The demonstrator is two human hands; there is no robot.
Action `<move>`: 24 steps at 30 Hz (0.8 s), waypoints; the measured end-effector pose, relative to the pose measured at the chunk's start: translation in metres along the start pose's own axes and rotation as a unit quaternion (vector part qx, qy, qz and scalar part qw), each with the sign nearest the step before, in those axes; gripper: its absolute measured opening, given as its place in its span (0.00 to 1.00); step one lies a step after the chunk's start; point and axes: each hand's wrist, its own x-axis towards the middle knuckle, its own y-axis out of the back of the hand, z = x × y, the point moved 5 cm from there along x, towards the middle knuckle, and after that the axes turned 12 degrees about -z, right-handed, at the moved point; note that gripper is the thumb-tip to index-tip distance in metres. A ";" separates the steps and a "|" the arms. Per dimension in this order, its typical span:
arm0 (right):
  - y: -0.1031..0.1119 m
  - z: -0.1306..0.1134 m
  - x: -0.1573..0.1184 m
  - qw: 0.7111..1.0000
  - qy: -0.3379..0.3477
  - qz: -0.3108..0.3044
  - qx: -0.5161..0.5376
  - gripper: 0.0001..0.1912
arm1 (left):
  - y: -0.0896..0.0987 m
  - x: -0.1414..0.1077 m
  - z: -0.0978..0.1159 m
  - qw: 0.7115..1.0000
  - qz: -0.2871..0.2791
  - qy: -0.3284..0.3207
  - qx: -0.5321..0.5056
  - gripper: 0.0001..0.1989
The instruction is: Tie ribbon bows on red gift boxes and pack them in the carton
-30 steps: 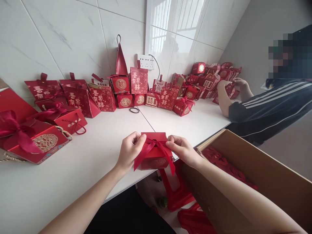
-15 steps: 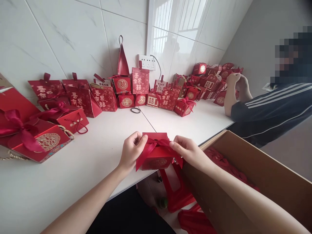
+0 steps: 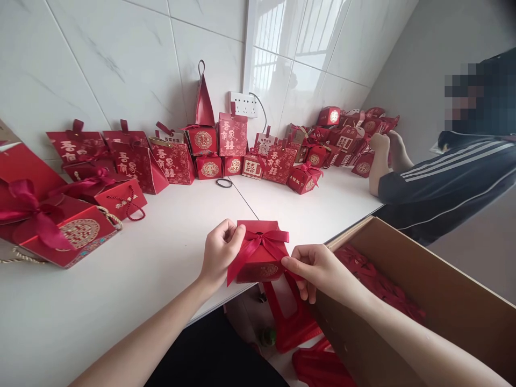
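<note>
In the head view, a small red gift box [image 3: 258, 271] with a gold emblem sits at the table's front edge. A red ribbon bow [image 3: 262, 239] is tied across its top, its left loop reaching my left hand. My left hand [image 3: 221, 250] pinches that loop between thumb and bent fingers at the box's left side. At the lower right of the box, my right hand [image 3: 312, 267] closes thumb and forefinger on the right ribbon tail, its other fingers curled loosely below.
Several red gift boxes [image 3: 171, 161] line the wall side of the white table [image 3: 181, 226]. An open carton [image 3: 439, 269] with red pieces stands at right, near red stools [image 3: 286, 317]. A black hair tie [image 3: 224, 183] lies mid-table. A person in a dark striped sleeve [image 3: 447, 166] works at far right.
My right hand has left the bow's right loop and moved down to the ribbon tail; that loop now stands free. My left hand barely moved. The other person's hands shifted slightly down.
</note>
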 end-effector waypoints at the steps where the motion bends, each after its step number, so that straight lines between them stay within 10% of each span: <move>1: -0.003 0.000 -0.003 1.000 -0.003 -0.004 0.006 0.23 | 0.000 0.000 0.000 1.000 0.000 0.000 -0.001 0.19; 24: -0.010 0.008 0.002 0.984 0.042 -0.057 -0.161 0.22 | -0.002 0.001 -0.001 1.000 -0.021 0.003 -0.022 0.20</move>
